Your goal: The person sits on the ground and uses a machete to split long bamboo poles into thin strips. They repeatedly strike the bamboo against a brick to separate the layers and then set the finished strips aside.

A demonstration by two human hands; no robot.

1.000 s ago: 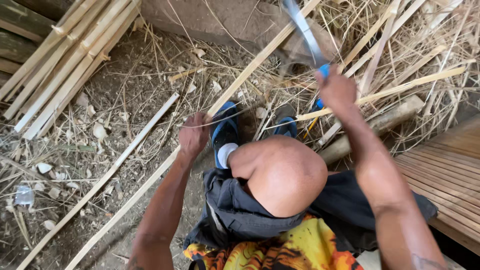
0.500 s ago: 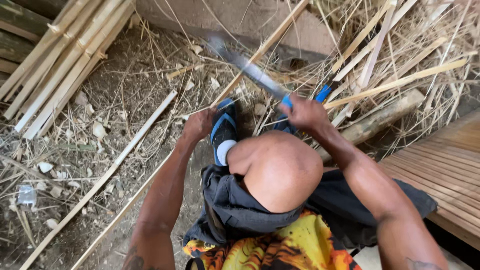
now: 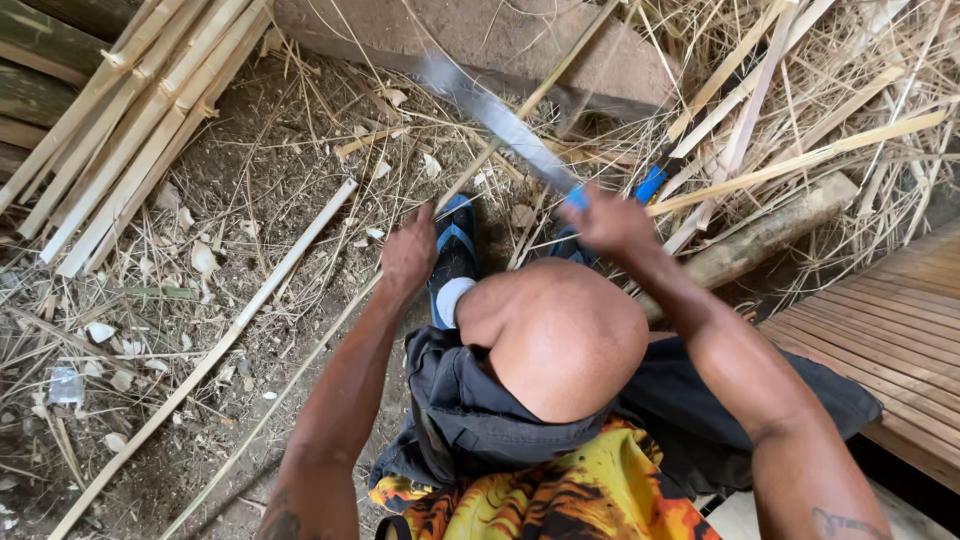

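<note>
Left hand (image 3: pixel 408 255): fingers curled tight around a long thin bamboo strip (image 3: pixel 300 370), gripping it just above the blue sandal (image 3: pixel 455 250).
Right hand (image 3: pixel 612 222): fingers clenched on the handle of a long knife (image 3: pixel 500 120); the blade runs up and to the left from the fist and is blurred.
Bamboo strip: slants from the lower left of the ground, through the left fist, up toward the stone block (image 3: pixel 480 40) at the top.
Knife and strip: the blade lies near the strip above the left hand; whether they touch cannot be told.
Ground: bare dirt (image 3: pixel 270 180) strewn with chips, shavings and dry straw (image 3: pixel 860 90).
Around: a bundle of split bamboo slats (image 3: pixel 120 130) at upper left, a loose pale slat (image 3: pixel 200 365) on the dirt, a round log (image 3: pixel 770 235) to the right, a wooden plank floor (image 3: pixel 900 320) at the right edge.
</note>
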